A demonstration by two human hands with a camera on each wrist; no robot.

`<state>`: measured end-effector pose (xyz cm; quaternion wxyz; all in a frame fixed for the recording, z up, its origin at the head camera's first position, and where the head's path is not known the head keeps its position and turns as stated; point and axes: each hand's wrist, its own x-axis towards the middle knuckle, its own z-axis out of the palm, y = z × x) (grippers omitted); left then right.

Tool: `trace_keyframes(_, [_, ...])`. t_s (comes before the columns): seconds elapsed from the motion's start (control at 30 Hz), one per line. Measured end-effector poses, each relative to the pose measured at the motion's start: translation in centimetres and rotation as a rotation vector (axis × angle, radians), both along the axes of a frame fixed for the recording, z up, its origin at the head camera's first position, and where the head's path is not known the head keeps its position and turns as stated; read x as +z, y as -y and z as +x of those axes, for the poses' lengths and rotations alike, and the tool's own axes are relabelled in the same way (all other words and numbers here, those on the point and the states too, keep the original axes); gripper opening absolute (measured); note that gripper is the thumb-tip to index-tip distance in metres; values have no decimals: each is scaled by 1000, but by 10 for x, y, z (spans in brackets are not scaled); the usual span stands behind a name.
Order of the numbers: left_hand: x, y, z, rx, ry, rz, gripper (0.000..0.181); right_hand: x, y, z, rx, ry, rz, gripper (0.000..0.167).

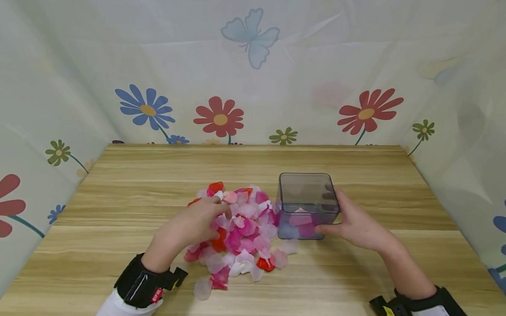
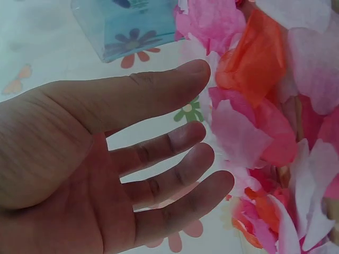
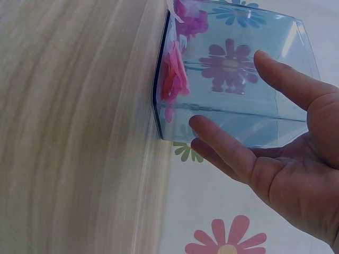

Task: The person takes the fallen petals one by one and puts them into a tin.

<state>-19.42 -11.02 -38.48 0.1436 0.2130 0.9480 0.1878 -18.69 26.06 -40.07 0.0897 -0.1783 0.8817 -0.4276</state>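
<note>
A loose heap of artificial flower petals (image 1: 247, 226), pink, white and red-orange, lies on the wooden table. My left hand (image 1: 194, 221) is over the heap's left side, and in the left wrist view its thumb and fingers (image 2: 180, 198) are apart with no petal between them. To the right of the heap stands a clear plastic box (image 1: 302, 191), upright, with some petals at its bottom. My right hand (image 1: 353, 226) holds the box from the right side, its thumb at the front and fingers at the back. The right wrist view shows the hand spread around the box wall (image 3: 254, 100).
The wooden tabletop (image 1: 150, 172) extends around the heap and the box. A few single petals lie at the heap's front edge, including a pale one (image 1: 202, 288). A white curtain (image 1: 177, 46) with printed flowers and a butterfly surrounds the table.
</note>
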Motion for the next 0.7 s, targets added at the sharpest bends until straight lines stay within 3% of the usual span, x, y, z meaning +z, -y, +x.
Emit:
trace_keyframes(0.3, [-11, 1, -2, 16, 2, -12, 47, -1, 0, 0, 2, 7, -7, 104])
trace_keyframes(0.7, [-21, 1, -3, -37, -26, -24, 40, -2, -1, -1, 9, 6, -13, 104])
